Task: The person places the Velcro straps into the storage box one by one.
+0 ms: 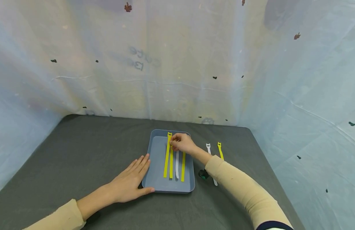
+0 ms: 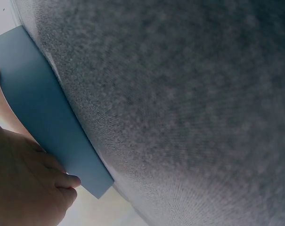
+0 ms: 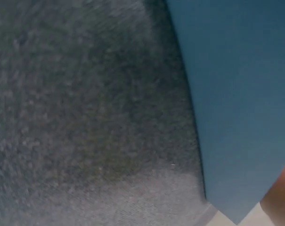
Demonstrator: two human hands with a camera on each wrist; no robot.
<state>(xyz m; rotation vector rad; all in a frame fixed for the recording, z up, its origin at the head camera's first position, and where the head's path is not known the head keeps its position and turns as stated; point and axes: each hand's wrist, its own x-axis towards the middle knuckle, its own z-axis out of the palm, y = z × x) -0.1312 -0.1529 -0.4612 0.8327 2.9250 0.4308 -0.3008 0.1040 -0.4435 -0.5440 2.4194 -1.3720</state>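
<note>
A shallow blue-grey tray lies on the table with several slotted-head cable ties in it, side by side. From left to right they are a yellow cable tie, a second yellow cable tie, a white cable tie and another yellow one. My right hand is over the tray's far part, thumb and fingers pinching the second yellow tie near its head. It hides the heads of the two ties to the right. My left hand rests with straight, spread fingers against the tray's left rim.
Right of the tray, a white cable tie and a yellow cable tie lie on the dark table, partly under my right forearm. A small black-and-green object shows beside that sleeve. Pale curtains enclose the table.
</note>
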